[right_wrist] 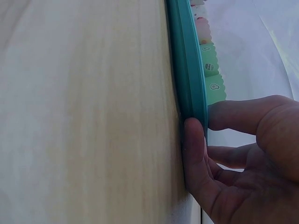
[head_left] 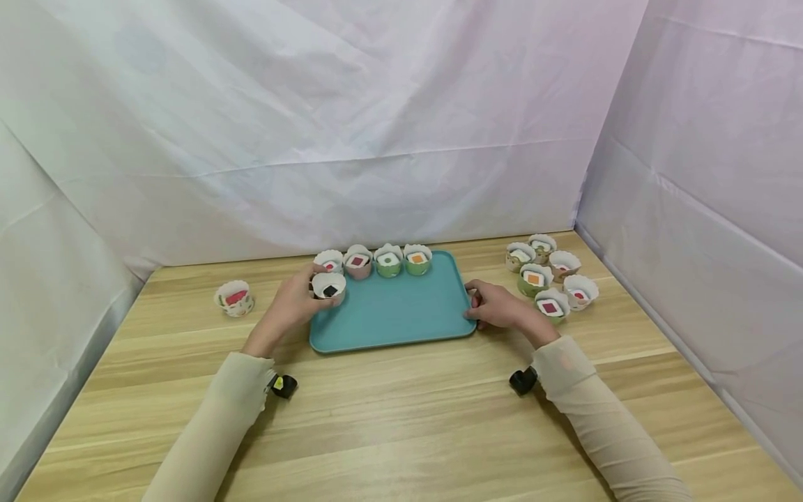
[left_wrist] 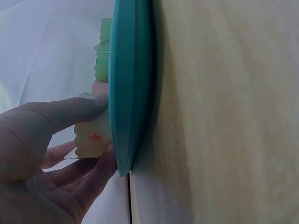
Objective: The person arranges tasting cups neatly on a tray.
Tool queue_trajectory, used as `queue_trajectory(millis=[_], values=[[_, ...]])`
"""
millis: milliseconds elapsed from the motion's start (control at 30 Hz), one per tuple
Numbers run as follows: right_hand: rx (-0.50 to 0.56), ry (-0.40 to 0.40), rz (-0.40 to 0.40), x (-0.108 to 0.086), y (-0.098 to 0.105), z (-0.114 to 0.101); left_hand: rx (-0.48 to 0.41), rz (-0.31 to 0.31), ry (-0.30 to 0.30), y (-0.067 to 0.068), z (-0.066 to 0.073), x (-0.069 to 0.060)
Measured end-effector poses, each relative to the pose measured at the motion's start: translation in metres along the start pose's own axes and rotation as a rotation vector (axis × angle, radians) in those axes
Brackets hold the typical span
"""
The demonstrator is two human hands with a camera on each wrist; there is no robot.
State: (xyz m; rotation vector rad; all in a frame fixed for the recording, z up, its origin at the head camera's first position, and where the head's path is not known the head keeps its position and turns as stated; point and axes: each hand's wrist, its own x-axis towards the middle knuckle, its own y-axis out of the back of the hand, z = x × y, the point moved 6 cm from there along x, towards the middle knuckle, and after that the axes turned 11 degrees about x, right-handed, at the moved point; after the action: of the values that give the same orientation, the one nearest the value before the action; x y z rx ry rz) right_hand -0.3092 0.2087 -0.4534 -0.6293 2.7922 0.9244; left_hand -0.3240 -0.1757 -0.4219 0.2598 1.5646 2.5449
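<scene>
Head view: the left hand (head_left: 293,296) grips a paper cup (head_left: 326,280) with a dark square piece (head_left: 330,291) inside, thumb on the near side, at the left end of the blue tray (head_left: 395,307). Just beyond that hand, four filled cups (head_left: 388,270) stand in a row along the tray's far edge. The right hand (head_left: 502,305) holds the tray's right edge. Six cups (head_left: 532,288) stand on the table (head_left: 389,418) beyond and to the right of the right hand; a lone cup (head_left: 233,309) stands left of the left hand. Progress, as judged: part-way; four cups are set in line, the fifth is in hand at the tray, seven remain off it. Left wrist view: thumb and fingers close around the gripped cup, fingertips at the tray rim; whether its base rests on the tray cannot be told. Right wrist view: the tray edge is pinched between thumb and fingers.
</scene>
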Motion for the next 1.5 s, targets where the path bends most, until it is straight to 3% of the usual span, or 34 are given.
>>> queue_trajectory(millis=[500,867,1033,1167,1367,1500], values=[[0.004,-0.002,-0.005,0.000,0.000,0.000,-0.048,-0.011,-0.007,0.002,-0.002,-0.002],[-0.005,0.004,-0.010,0.001,-0.002,-0.001,-0.086,0.000,0.011,0.017,-0.003,-0.013],[0.001,0.001,-0.004,0.001,0.000,0.000,-0.100,0.047,0.027,0.031,-0.006,-0.016],[-0.005,0.008,0.000,0.001,0.000,0.000,-0.101,0.128,0.051,0.044,-0.013,-0.020],[-0.007,0.015,-0.002,0.001,-0.001,0.001,-0.087,0.256,0.124,0.067,-0.030,-0.031],[-0.001,0.014,-0.003,0.000,0.000,0.000,-0.064,0.290,0.178,0.085,-0.047,-0.039]])
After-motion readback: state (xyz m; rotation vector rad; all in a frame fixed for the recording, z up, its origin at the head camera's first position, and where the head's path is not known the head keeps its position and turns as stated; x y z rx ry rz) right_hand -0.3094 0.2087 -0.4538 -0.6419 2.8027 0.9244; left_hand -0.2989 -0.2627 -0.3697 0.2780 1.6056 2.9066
